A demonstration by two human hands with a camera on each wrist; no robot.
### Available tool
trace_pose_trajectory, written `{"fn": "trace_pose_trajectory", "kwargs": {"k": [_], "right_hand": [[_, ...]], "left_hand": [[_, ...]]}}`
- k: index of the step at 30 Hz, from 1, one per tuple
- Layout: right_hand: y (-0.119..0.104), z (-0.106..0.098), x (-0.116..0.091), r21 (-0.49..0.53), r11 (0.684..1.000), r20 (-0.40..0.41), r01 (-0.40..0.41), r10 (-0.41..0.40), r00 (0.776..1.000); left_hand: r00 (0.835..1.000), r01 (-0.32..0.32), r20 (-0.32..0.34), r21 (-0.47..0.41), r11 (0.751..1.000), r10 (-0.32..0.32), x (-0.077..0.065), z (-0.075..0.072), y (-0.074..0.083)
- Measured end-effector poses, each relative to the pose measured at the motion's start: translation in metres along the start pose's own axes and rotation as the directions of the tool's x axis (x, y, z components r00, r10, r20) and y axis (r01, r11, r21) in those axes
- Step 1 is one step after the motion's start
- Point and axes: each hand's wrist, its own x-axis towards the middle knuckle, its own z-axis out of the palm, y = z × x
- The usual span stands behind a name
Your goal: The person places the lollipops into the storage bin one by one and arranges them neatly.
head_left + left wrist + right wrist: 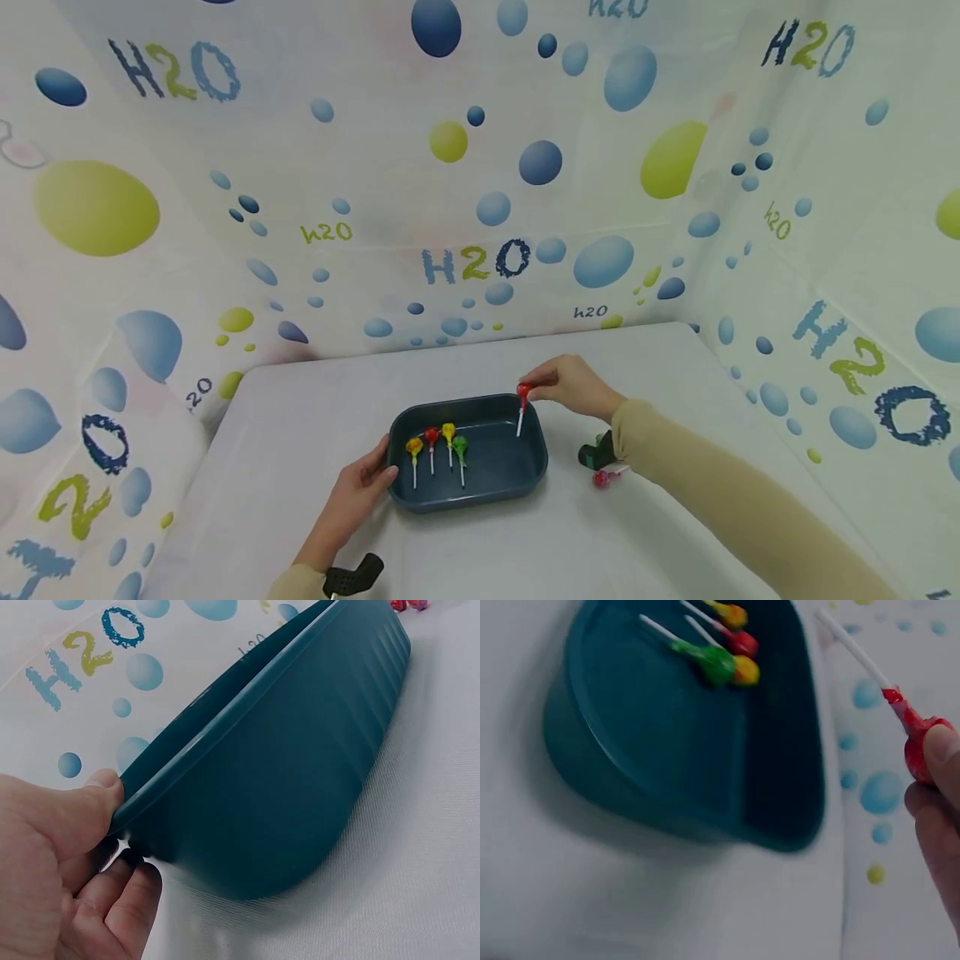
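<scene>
The red lollipop (524, 389) hangs stick-down by the far right corner of the tray, its candy end pinched between the thumb and fingertip of my right hand (572, 386), those tips closed up with only the candy between them. The stick is free and points down over the tray's floor; how high above it, I can't tell. I judge the pinch wants to be firm enough that the round wrapper can't roll, yet light enough not to twist it, with my wrist lifted so that my sleeve (697, 492) stays off the rim. My left hand (355, 497) grips the left end of the tray (495, 471), thumb over the lip and fingers curled below it; steady holding there serves better than pulling, since a tug could roll what lies inside. Toward that end lie four more, sticks all toward me: an orange-yellow lollipop (414, 447), a smaller-looking red one (431, 434), a yellow one (449, 431) and a green one (460, 446). Outside, on the white table (465, 554), a pink lollipop (602, 479) lies below my right wrist, where a dragging forearm might nudge it.
</scene>
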Motion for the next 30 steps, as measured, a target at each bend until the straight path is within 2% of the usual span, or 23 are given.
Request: {"fn": "trace_pose_trajectory", "kwargs": {"k": [3,6,11,15,20,30], "right_hand": [[-0.013,0.023,0.011,-0.074,0.997,0.109,0.027,-0.019,0.994],[-0.024,0.046,0.021,-0.14,0.989,0.209,0.042,-0.012,0.978],[-0.039,0.072,0.037,-0.264,0.963,0.317,0.048,0.04,0.948],[-0.043,0.085,0.045,-0.36,0.931,0.344,0.058,0.075,0.936],[-0.042,0.095,0.052,-0.432,0.899,0.361,0.066,0.105,0.927],[-0.033,0.112,0.061,-0.442,0.89,0.4,0.113,0.082,0.913]], "left_hand": [[1.0,-0.002,-0.006,0.012,1.0,0.002,0.0,-0.001,0.001],[1.0,-0.003,-0.015,0.014,1.0,0.003,0.0,-0.001,0.001],[1.0,-0.006,-0.02,-0.006,1.0,0.006,0.0,0.0,0.002],[1.0,-0.008,-0.017,-0.018,1.0,0.007,-0.001,-0.001,0.001],[1.0,0.007,-0.028,-0.021,1.0,-0.007,-0.001,0.001,0.003],[0.999,0.013,-0.034,-0.038,0.999,-0.014,-0.003,0.002,0.004]]}}
